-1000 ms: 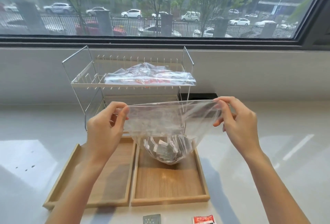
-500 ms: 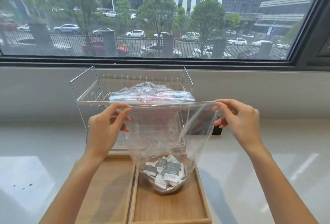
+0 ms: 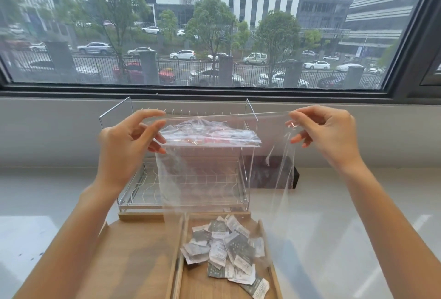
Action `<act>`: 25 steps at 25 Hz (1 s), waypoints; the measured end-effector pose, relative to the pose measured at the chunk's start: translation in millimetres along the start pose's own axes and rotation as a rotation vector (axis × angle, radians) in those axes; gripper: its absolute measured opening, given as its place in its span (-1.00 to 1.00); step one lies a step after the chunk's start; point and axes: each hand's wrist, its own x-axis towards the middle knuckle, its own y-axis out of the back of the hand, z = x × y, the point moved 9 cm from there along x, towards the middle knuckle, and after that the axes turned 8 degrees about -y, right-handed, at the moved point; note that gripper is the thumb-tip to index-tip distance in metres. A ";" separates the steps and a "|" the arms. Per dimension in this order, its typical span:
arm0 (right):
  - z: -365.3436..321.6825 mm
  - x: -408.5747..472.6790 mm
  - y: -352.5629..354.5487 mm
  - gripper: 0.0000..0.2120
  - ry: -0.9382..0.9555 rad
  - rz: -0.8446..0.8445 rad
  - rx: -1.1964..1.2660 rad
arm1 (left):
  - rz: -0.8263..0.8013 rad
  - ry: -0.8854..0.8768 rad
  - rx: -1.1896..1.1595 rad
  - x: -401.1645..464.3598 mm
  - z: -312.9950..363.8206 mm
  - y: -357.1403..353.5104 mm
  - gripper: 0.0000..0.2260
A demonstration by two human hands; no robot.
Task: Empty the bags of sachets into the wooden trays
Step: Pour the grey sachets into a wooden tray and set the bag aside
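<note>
I hold a clear plastic bag (image 3: 202,174) stretched wide and raised above the trays. My left hand (image 3: 126,148) pinches its left top corner and my right hand (image 3: 327,131) pinches the right top corner. A pile of grey and white sachets (image 3: 226,248) lies in the right wooden tray (image 3: 272,272), under the bag's lower end. The left wooden tray (image 3: 133,258) holds no sachets. A second clear bag with red contents (image 3: 210,137) lies on the top shelf of the wire rack (image 3: 114,112).
The wire rack stands behind the trays on a white counter (image 3: 358,227). A dark block (image 3: 269,174) sits against the wall to the right of the rack. A large window runs along the back.
Both hands lifted the bag higher. The sachets that bulged in the bag's bottom now lie spread in the right tray. The camera tilted up.
</note>
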 end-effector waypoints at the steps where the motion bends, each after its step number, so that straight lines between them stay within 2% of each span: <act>1: 7.6 0.4 -4.2 -0.94 -0.024 -0.020 0.014 | -0.008 0.011 -0.012 -1.4 -4.6 -0.7 -0.91; 4: 13.4 3.7 -12.8 -0.90 -0.016 -0.044 -0.014 | -0.030 -0.004 0.003 3.0 -12.0 3.9 -0.91; 7: -12.0 8.8 -6.8 -0.93 0.100 -0.002 -0.036 | -0.026 -0.106 0.077 15.6 -0.2 15.4 -0.93; 10: -30.2 -7.9 2.6 -0.92 0.236 0.052 -0.038 | -0.011 -0.205 0.175 2.4 16.3 25.0 -0.86; 13: -11.0 -46.1 -1.1 -0.81 0.281 0.054 -0.090 | -0.038 -0.224 0.261 -40.4 13.0 23.2 -0.77; 15: 14.8 -73.2 -7.5 -0.75 0.268 0.034 -0.171 | -0.112 -0.181 0.214 -73.8 2.0 13.9 -0.80; 18: 55.3 -108.2 -16.7 -0.77 0.246 -0.035 -0.292 | -0.227 -0.109 0.191 -119.0 -14.8 -2.3 -0.78; 20: 88.7 -131.1 -29.2 -0.72 0.158 -0.152 -0.324 | -0.310 -0.030 0.194 -155.0 -30.4 -12.7 -0.72; 25: 178.8 -201.5 -58.4 -0.46 -0.101 -0.390 -0.325 | -0.542 0.237 0.135 -260.7 -83.6 -34.1 -0.56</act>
